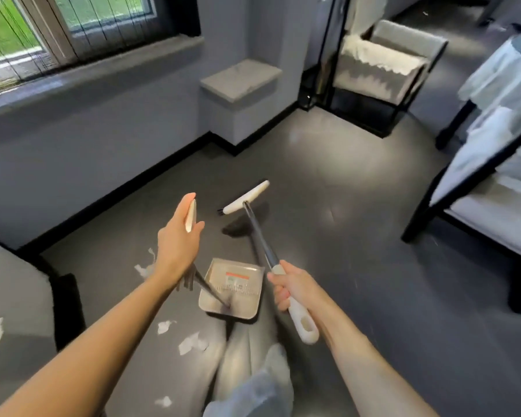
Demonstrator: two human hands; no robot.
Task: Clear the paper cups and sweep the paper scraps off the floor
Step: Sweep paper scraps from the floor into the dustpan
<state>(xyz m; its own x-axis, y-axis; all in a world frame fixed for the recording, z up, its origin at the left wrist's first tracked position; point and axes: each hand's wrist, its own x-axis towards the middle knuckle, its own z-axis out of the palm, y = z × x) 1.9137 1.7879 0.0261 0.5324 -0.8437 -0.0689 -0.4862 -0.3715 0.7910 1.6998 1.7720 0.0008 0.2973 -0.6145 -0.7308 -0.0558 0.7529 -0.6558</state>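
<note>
Notably, the right hand [289, 285] had its fingers curled round the white grip of the broom [260, 236]. The broom head [247, 197] hung beyond both hands, apparently clear of the floor [343, 236] above its shadow, with its long axis crosswise to the shaft. The left hand [175, 239] gripped the cream top of the dustpan [220, 272] handle, and the pan sat below and between the two hands. Paper scraps [193, 343] lay scattered beneath and behind the left hand, on the person's side of the pan and nearer that hand than the right. In my judgement the broom head would need carrying back past the pan to the left-hand side before a sweep could gather them. Open floor lay ahead and to the right of the right hand. The skirting [118, 191] closed the far left and a bed frame [463, 188] the far right. No paper cups were in view.
</note>
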